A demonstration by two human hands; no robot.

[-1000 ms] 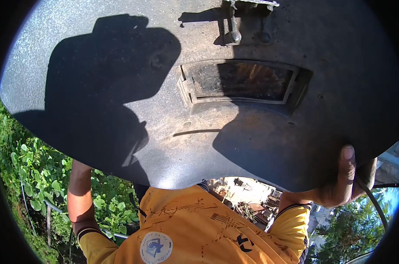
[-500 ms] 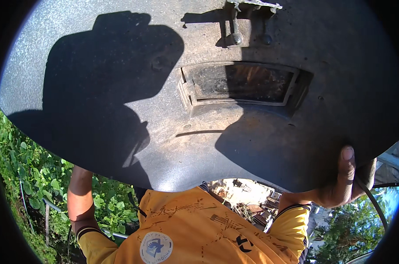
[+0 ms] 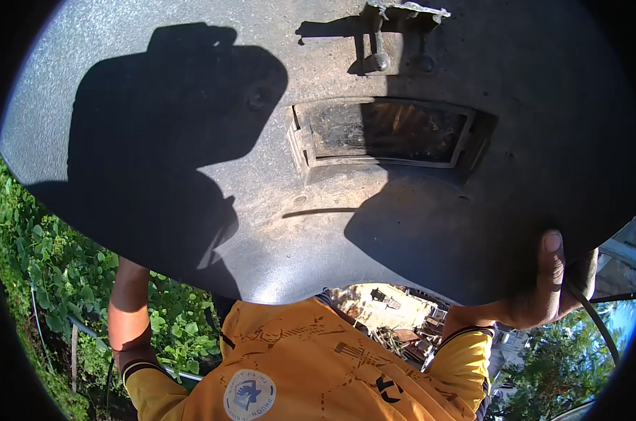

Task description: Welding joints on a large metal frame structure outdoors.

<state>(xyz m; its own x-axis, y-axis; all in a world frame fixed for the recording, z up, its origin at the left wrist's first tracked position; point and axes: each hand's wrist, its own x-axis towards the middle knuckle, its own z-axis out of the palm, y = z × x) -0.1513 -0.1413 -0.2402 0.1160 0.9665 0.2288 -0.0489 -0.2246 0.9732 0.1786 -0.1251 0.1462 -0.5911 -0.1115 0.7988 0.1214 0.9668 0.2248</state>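
A dark welding mask [image 3: 297,242] fills most of the view, its hollow inner face toward me. In its middle sits a framed rectangular viewing window [image 3: 384,131] with dark, smudged glass. Above the window, a bracket with two bolts [image 3: 381,62] juts from the shell. At the lower right edge my right hand [image 3: 553,295] grips the mask, thumb pressed flat on the inner face and the fingers mostly behind it. My left forearm [image 3: 128,309] rises behind the mask's lower left edge, which hides my left hand.
A dark cable [image 3: 600,326] runs down beside my right hand. Green leafy plants [image 3: 58,270] grow at the left, and trees [image 3: 553,361] stand at the lower right. Scattered debris [image 3: 416,337] lies on pale ground behind me. Shadows fall across the mask.
The mask and my right hand have barely shifted; the grip is the same.
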